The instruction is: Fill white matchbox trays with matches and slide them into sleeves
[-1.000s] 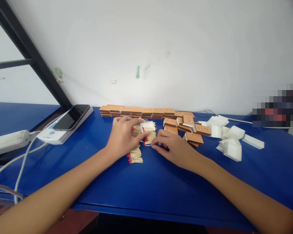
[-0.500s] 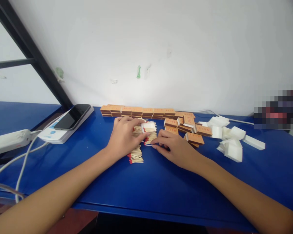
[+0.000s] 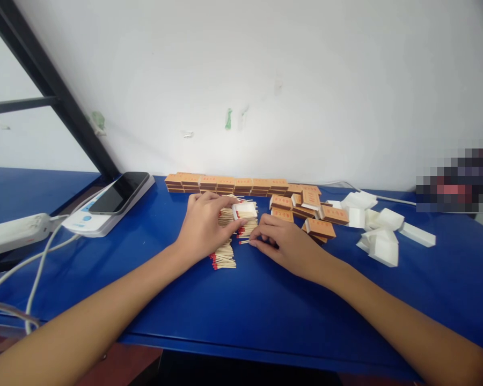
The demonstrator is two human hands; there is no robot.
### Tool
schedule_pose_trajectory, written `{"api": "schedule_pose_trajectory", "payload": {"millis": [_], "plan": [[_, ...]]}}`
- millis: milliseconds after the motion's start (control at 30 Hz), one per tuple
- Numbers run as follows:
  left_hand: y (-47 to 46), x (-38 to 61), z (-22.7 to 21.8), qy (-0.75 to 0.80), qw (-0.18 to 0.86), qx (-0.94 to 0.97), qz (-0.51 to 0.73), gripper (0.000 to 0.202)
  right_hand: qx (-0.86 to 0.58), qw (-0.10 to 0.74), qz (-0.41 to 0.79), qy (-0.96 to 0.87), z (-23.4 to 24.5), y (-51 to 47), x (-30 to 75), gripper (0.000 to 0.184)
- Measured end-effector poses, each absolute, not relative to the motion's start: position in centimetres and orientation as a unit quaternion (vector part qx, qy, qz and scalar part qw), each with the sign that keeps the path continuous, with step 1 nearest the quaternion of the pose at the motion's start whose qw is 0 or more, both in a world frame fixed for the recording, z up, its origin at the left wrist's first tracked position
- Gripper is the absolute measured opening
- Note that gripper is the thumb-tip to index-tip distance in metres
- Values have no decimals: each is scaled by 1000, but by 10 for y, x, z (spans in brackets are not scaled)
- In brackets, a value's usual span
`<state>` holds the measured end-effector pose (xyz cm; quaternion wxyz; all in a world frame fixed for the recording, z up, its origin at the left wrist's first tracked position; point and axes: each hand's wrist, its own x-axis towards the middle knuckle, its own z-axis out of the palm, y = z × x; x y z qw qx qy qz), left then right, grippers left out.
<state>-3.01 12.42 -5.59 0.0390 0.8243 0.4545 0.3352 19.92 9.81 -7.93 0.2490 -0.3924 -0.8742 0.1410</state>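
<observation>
A heap of red-tipped matches lies on the blue table between my hands. My left hand rests on the heap with its fingers curled, thumb against a small white inner tray sitting on the matches. My right hand lies just right of the heap, fingertips pinched on a few matches at the table surface. A row of stacked orange matchbox sleeves runs along the wall behind.
Loose orange sleeves and a pile of white trays lie to the right. At the left a phone rests on a white device, with a power strip and cables. A black frame slants at the left.
Almost nothing has moved. My right fingertips have shifted slightly at the edge of the match heap; my left hand stays on the heap beside the white tray.
</observation>
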Motion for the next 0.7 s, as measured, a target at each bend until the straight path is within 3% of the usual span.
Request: {"api": "schedule_pose_trajectory", "payload": {"millis": [233,500,700], "plan": [[125,-31,-55,459,45,824,331,36,-400,210,132,-882,-74,95,203,10],[119,-26,-61,423,44,847,320,39,-415,348,53,-839,-58,97,209,8],[115,-22,-62,389,50,861,325,37,-395,362,40,-843,-61,97,208,8]]}}
